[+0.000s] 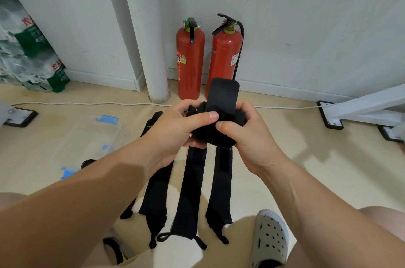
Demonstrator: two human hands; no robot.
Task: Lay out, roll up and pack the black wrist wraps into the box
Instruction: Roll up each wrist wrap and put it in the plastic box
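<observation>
A black wrist wrap (221,127), rolled into a bundle, is held above the floor in both hands; its stiff end flap (222,94) sticks up behind my fingers. My left hand (175,129) grips the roll from the left with the thumb across its top. My right hand (247,134) grips it from the right, thumb pressed beside the other thumb. Three black wraps lie flat side by side on the floor below: left (156,193), middle (189,193), right (220,191). A clear plastic box (87,134) with blue clips lies on the floor at the left, partly hidden by my left forearm.
Two red fire extinguishers (190,59) stand against the wall straight ahead, beside a white pipe (149,33). A white cable (87,104) runs along the floor. White frame legs with black feet (333,116) are at the right. Bottled water packs (26,48) lean at the left. My grey clog (269,239) is near the wraps.
</observation>
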